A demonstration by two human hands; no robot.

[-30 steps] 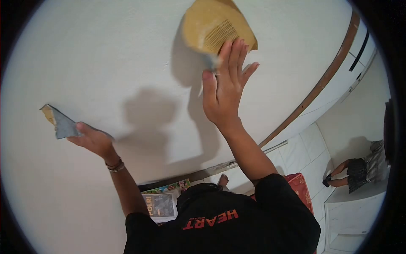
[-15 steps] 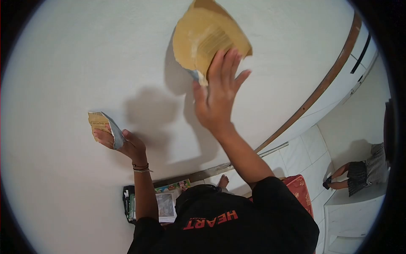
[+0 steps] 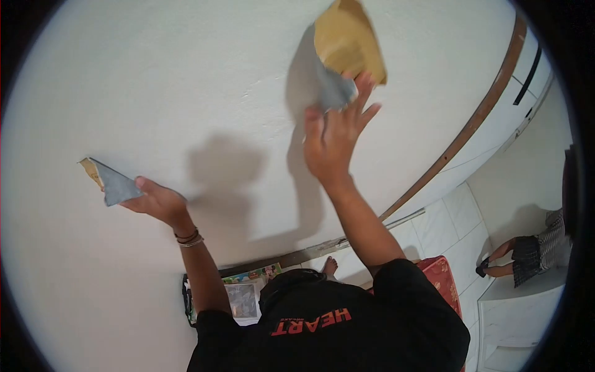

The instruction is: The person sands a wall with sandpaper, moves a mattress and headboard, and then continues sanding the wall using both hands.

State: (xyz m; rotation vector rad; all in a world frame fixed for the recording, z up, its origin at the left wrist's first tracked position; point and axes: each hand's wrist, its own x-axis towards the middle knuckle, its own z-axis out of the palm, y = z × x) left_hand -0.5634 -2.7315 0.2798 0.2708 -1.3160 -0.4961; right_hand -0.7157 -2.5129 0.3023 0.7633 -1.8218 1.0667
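Two bare hands before a broad, off-white wall (image 3: 124, 80), seen from the head. The left hand (image 3: 158, 201) is closed on a small, folded paper sheet, grey on one face and tan on the other (image 3: 122, 187); the thumb lies on the grey face, and the sheet projects outward beyond the fingers, its tan corner farthest from the palm. The right hand (image 3: 334, 146), higher and to the right, has its thumb spread apart and its fingers extended, holding a larger, curled tan paper sheet with a grey reverse (image 3: 352, 40) at its lower end. This sheet rises beyond the fingertips; its turned-over grey corner covers part of the fingers, so the exact grip cannot be told. The two hands and their sheets are well apart, with a dark shadow (image 3: 226, 162) on the wall between them.

At the left wrist are thin bracelets (image 3: 188, 239). Below, a black T-shirt with red lettering (image 3: 365, 322) and the left arm partly hide a pile of printed papers (image 3: 243, 301). A bare foot (image 3: 331, 265) shows beyond the collar, and a red patterned cloth (image 3: 441, 282) beside the right sleeve. To the right, a curved brown strip (image 3: 469, 127) borders the wall; past it, a second person in a striped top and dark shorts (image 3: 527, 260) is near white floor tiles (image 3: 443, 220).
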